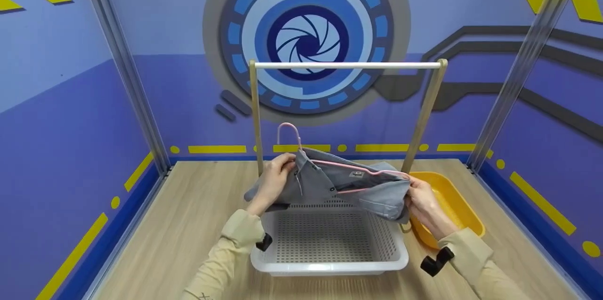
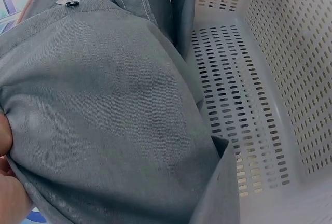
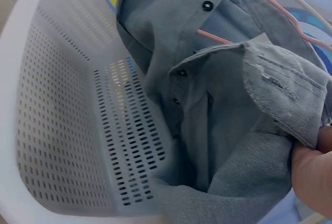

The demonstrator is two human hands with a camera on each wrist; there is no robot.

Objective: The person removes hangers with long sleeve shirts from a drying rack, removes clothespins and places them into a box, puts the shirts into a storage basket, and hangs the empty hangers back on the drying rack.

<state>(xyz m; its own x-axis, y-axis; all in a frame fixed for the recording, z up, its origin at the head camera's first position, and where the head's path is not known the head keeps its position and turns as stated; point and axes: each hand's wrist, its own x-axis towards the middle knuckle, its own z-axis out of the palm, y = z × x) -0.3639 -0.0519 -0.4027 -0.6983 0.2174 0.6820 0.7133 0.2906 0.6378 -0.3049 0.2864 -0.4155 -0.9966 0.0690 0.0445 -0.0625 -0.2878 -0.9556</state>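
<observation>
A grey-blue button-up shirt is stretched between my two hands, above the far part of a white perforated basket. Inside its open collar runs a pink clothes hanger, its hook rising at the left. My left hand pinches the cloth near the hook. At the other end my right hand grips the shirt by the hanger's right tip. In the right wrist view the thumb presses on a stitched flap of the shirt. Cloth fills much of the left wrist view, with fingertips at its left edge.
Behind the shirt stands a rack with a white rail and wooden posts. A yellow tray lies right of the basket, partly behind my right hand. All this is on a wooden table between blue walls and metal posts.
</observation>
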